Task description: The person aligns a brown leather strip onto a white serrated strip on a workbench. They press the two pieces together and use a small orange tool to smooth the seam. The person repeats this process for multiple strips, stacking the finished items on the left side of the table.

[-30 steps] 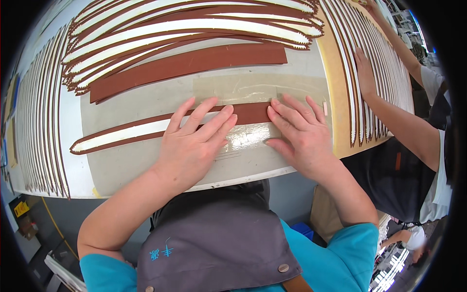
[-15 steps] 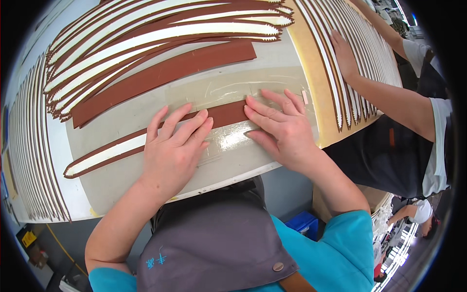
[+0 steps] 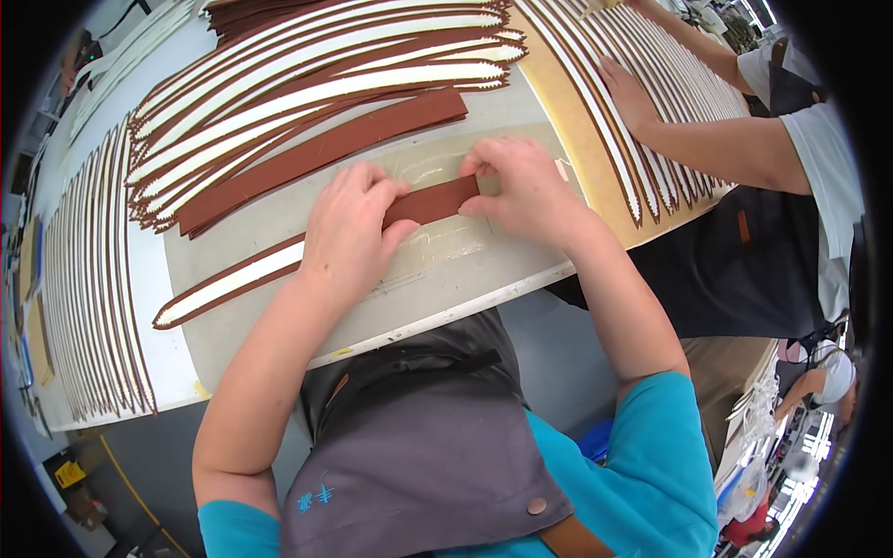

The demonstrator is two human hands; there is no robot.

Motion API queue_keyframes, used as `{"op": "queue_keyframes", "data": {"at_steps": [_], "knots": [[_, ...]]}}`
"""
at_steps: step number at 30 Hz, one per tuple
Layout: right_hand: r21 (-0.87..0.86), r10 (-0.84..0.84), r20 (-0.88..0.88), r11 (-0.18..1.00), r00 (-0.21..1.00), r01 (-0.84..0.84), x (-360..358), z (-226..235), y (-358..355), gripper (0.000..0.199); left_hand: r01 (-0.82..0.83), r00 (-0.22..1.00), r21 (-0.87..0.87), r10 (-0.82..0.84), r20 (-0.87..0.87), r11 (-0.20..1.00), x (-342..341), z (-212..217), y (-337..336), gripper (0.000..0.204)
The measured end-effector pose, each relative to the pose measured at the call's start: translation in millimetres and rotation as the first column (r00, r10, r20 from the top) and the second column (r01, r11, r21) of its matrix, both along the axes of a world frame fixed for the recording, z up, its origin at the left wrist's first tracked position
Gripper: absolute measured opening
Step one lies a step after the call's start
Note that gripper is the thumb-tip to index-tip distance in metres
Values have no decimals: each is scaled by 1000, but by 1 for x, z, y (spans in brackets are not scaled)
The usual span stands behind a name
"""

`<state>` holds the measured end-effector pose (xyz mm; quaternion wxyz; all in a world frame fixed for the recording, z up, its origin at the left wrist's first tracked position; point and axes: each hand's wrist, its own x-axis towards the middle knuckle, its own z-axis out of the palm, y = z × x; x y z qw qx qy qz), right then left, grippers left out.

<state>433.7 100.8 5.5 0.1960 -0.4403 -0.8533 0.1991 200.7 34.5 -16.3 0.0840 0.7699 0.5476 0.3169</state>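
Long, flat, reddish-brown, leather-like strip [image 3: 433, 202] with white inset band: over the pale grey mat [image 3: 246, 325], nine to twelve o'clock. Your left hand [image 3: 358, 219] straddles it, thumb and fingertips closed on opposite edges; your right hand [image 3: 512, 191] pinches its twelve-o'clock end. Probably light, pliable, easily creased; best held by both long edges. Half past ten: plain, smooth-looking, reddish-brown flat strips [image 3: 326, 160], square-ended.

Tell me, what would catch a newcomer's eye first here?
Probably the heap of brown-and-white strips with jagged ends, at the top. Then the brown band between the left hand and right hand, mid-picture. At right, another person's hand rests over similar strips.
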Motion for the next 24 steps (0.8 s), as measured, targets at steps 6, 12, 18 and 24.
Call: {"op": "queue_keyframes", "data": {"at_steps": [6,12,18,24], "knots": [[380,31,-103,925,994,10,14,-38,-14,17,46,990,39,-40,-138,998,-3,-3,-5,18],[323,-57,-76,943,995,79,16,-46,-63,27,64,996,70,-59,-73,996,-2,-17,-28,21],[281,-70,-86,955,994,91,18,-45,-65,33,59,997,66,-56,-49,996,-4,-21,-26,21],[280,-85,-80,954,993,104,18,-43,-63,31,38,998,28,-36,-42,999,-1,-19,-25,23]]}}
